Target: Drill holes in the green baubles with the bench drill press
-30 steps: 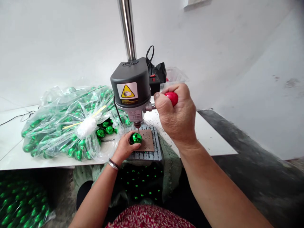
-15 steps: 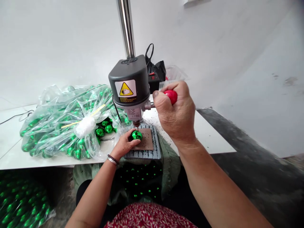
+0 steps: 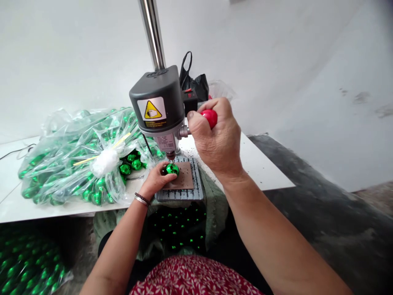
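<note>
My left hand (image 3: 157, 179) holds a shiny green ball (image 3: 172, 169) on a brown board (image 3: 185, 180), which lies on the grey slotted base (image 3: 199, 189) of a drill press. Directly over the ball is the drill bit (image 3: 173, 161); its tip meets the top of the ball, though whether it is inside is too small to tell. My right hand (image 3: 218, 137) is wrapped round the red knob (image 3: 210, 118) of the lever, at the right of the dark machine head (image 3: 158, 100).
Left on the white table (image 3: 260, 168) lies a clear bag (image 3: 106, 163) full of green balls. Below the base, a green sack (image 3: 216, 217) holds more balls. Another bag of balls (image 3: 30, 262) is at lower left. A black bag (image 3: 199, 87) stands behind the machine.
The whole view has shifted, so the machine, table and hands appear a little further left. Both hands keep their holds on the ball and the red knob.
</note>
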### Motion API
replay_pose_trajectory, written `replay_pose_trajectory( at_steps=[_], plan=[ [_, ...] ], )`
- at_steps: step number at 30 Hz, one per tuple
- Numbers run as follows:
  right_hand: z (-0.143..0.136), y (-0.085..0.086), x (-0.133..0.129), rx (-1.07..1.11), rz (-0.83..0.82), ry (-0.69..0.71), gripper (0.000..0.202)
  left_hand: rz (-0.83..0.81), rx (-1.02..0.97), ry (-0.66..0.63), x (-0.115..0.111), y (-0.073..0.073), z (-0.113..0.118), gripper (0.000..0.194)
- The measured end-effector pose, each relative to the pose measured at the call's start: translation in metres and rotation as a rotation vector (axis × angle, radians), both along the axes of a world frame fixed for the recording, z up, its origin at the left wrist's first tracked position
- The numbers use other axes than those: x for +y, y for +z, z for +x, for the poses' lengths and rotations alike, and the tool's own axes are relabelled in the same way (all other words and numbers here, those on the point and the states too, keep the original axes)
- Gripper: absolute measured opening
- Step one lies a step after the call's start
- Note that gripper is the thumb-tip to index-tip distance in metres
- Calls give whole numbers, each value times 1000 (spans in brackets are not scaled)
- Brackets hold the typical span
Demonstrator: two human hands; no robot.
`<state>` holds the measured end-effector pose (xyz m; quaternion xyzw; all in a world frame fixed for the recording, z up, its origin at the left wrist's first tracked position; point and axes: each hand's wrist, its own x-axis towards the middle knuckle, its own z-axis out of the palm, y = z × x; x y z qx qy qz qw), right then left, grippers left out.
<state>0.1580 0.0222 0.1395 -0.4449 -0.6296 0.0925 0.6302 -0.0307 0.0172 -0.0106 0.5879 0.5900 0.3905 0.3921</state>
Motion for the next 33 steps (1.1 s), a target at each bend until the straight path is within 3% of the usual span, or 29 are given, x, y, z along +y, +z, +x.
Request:
replay_pose_trajectory(
  at_steps=[7, 10, 15, 33],
  plan=[
    [-1, 0, 0, 24, 34, 6, 28, 38, 204, 14, -3, 6, 10, 58],
    [-1, 0, 0, 38, 37, 4, 28, 67, 203, -1, -2, 8, 15, 60],
    [1, 0, -2, 45, -26, 15, 26, -39, 147, -12, -2, 8, 17, 64],
    [0, -19, -14, 26, 48, -109, 21, 76, 90, 4, -2, -23, 14, 69]
  ],
)
